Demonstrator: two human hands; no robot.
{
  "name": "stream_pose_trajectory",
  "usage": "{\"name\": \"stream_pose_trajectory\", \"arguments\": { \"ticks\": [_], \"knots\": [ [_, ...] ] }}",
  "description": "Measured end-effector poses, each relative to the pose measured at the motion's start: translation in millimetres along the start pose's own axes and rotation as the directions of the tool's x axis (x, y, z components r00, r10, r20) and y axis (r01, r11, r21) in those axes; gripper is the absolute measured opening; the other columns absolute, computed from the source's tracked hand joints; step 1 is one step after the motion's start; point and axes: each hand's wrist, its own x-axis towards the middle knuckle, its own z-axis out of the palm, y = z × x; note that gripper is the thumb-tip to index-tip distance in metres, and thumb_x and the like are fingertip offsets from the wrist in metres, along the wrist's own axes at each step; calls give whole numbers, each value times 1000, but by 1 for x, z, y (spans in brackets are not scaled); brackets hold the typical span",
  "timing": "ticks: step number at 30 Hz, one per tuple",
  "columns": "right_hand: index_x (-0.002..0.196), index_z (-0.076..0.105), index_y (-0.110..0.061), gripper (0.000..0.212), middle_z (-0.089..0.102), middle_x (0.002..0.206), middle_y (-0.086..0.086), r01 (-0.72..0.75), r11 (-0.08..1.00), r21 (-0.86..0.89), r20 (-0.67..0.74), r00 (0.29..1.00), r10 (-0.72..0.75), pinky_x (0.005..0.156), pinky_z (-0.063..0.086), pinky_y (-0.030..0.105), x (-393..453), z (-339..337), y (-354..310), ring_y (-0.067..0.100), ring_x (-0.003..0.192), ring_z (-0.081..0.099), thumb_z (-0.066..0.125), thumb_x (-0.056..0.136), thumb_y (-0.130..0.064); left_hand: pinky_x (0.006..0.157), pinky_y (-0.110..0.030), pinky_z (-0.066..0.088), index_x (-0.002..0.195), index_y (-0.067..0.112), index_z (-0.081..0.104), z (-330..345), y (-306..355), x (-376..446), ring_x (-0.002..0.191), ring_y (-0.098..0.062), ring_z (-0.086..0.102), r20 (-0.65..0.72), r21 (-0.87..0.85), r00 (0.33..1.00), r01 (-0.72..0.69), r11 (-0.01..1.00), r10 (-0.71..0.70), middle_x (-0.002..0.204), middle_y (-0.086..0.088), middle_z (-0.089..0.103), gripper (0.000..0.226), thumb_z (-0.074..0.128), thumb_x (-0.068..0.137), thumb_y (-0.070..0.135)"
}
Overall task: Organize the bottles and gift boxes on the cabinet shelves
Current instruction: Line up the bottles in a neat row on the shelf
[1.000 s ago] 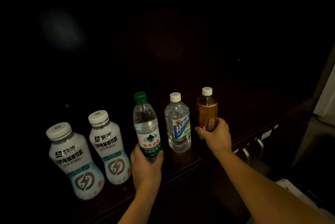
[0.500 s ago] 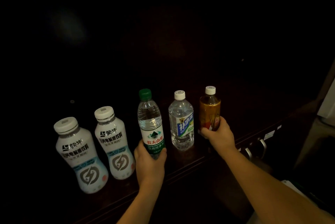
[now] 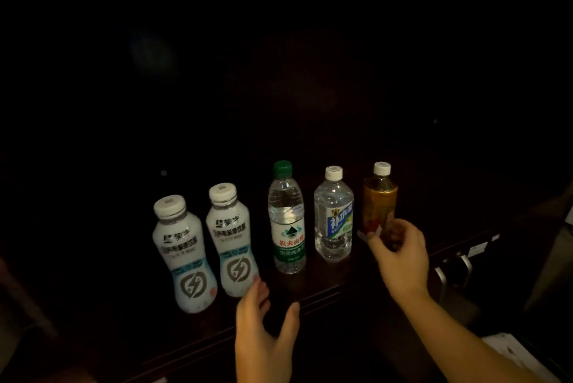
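Five bottles stand upright in a row on the dark cabinet shelf (image 3: 328, 285). From the left: two white electrolyte-drink bottles (image 3: 186, 255) (image 3: 234, 243), a green-capped water bottle (image 3: 286, 221), a clear bottle with a blue label (image 3: 333, 215), and an amber tea bottle (image 3: 379, 199). My left hand (image 3: 263, 336) hovers at the shelf's front edge below the green-capped bottle, fingers spread and empty. My right hand (image 3: 403, 258) is just in front of the tea bottle's base, fingers loosely apart and not wrapped around it. No gift box is visible.
The cabinet interior behind the bottles is almost black. Metal drawer handles (image 3: 452, 271) show below the shelf at the right. Something white (image 3: 511, 351) lies low at the right, beyond my forearm.
Both hands have let go: the left drew back from the green-capped bottle to the shelf edge, the right opened off the tea bottle. Both bottles stay standing.
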Motion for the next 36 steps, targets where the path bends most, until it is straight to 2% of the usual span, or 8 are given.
{"name": "stream_pose_trajectory", "arguments": {
  "ticks": [3,7,11,15,18,21,24,36],
  "knots": [
    [116,53,-31,50,58,108,-10,-12,998,58,154,988,3,80,50,31,-30,20,-15,6,95,58,79,74,-38,79,-20,51,128,11,49,-44,-8,-4,93,-9,59,-166,122,976,-121,985,140,106,2,52,78,84,59,1],
    [130,51,-25,64,60,110,-11,-45,993,105,336,942,7,87,48,28,-57,55,-31,7,101,59,80,74,-38,88,-30,45,135,12,39,-88,-6,20,103,-14,50,-306,190,952,48,981,13,118,-1,42,78,80,69,21],
    [144,40,-18,85,55,133,2,-39,997,69,422,906,6,94,44,30,-64,80,-40,13,115,52,82,73,-38,104,-39,36,146,11,22,-101,-6,43,132,-30,36,-247,196,952,230,953,-179,147,-15,30,99,79,70,39],
    [149,30,-16,94,48,145,5,-50,997,55,491,871,16,104,42,41,-58,91,-44,21,131,45,81,74,-39,101,-38,40,148,15,19,-101,-15,56,131,-27,42,-109,210,964,263,942,-244,149,-10,36,92,74,77,37],
    [141,43,-20,73,60,127,-5,-58,996,70,524,851,12,94,46,31,-55,95,-45,19,124,53,78,79,-34,89,-35,48,131,23,43,-102,-23,59,114,-19,57,-64,195,968,250,948,-242,123,3,59,61,71,79,36],
    [121,58,-29,47,63,100,-20,-28,996,88,530,848,-23,75,43,17,-57,95,-47,2,98,60,78,79,-31,85,-32,51,123,27,49,-103,-27,57,103,-10,59,-63,213,975,222,951,-213,110,9,62,48,69,80,39],
    [118,60,-30,44,64,96,-22,-9,995,99,509,860,-43,71,43,13,-64,96,-47,-9,87,57,79,78,-32,86,-35,52,125,27,49,-102,-27,56,103,-10,59,-70,224,977,211,951,-200,112,9,62,49,68,81,39],
    [121,59,-28,52,69,107,-13,-35,993,113,519,854,-29,76,52,22,-81,109,-49,-3,93,61,80,74,-40,81,-26,47,125,27,48,-95,-31,56,102,-8,57,-88,289,989,139,947,-118,113,10,61,52,70,79,41]
  ]
}}
